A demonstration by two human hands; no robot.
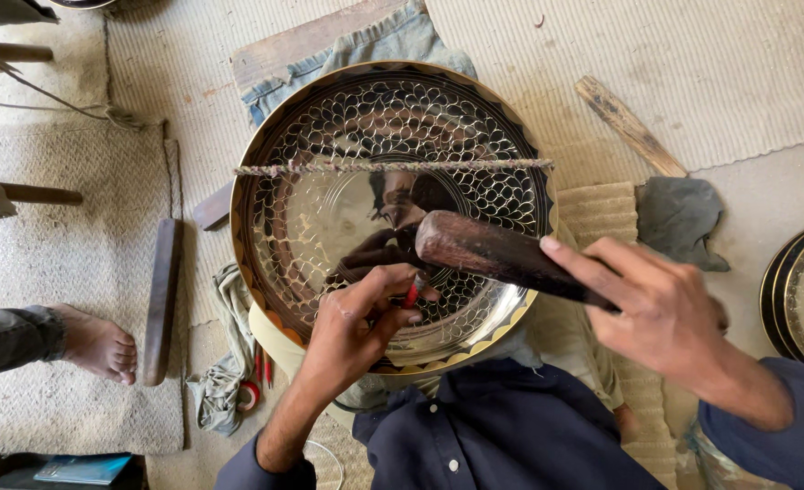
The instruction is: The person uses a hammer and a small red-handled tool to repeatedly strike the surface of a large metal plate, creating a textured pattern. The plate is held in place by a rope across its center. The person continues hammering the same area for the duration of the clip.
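Risk lies in the wooden mallet (502, 256), gripped by the right hand (665, 313), glancing off the red-tipped chisel (410, 295) pinched in the left hand (352, 331) and marring the brass tray (329, 227).

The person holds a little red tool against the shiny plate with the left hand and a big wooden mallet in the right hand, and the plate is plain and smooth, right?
Not plain: the head view shows the shiny plate covered in a scale pattern. The rest holds: left hand with red tool, right hand with wooden mallet.

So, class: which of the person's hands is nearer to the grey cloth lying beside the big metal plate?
Right. The right hand, gripping the wooden mallet, sits just below-left of the grey cloth. The left hand holds a small red tool over the plate, farther away.
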